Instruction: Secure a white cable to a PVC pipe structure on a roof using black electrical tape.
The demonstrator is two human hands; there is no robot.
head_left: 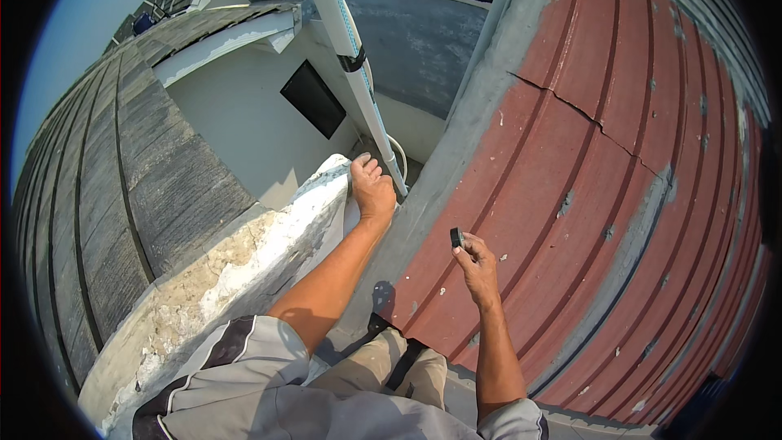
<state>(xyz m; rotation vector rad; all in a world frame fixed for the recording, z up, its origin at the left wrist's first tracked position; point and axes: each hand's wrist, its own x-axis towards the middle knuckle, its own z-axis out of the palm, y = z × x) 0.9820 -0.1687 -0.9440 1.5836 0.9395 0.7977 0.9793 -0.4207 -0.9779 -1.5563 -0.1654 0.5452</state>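
My right hand (pixel 477 264) pinches a small black roll of tape (pixel 456 238) between thumb and fingers, above the red ribbed roof. My left hand (pixel 373 189) is at the end of the rough white wall top (pixel 273 236), its fingers curled. What those fingers close on, if anything, I cannot make out. Right beside that hand stands a pale pole (pixel 376 118), slightly tilted, with a blue-patterned line running along it. A band of black tape (pixel 353 60) wraps the pole higher up, and a white cable (pixel 401 152) loops near its lower end.
Red metal roofing (pixel 562 187) with raised ribs and a long crack (pixel 599 124) fills the right side. Grey roof tiles (pixel 171 171) slope away on the left. Between them lies a recess with a pale wall and a dark rectangular panel (pixel 313 99). A grey ledge (pixel 476 126) borders the red roof.
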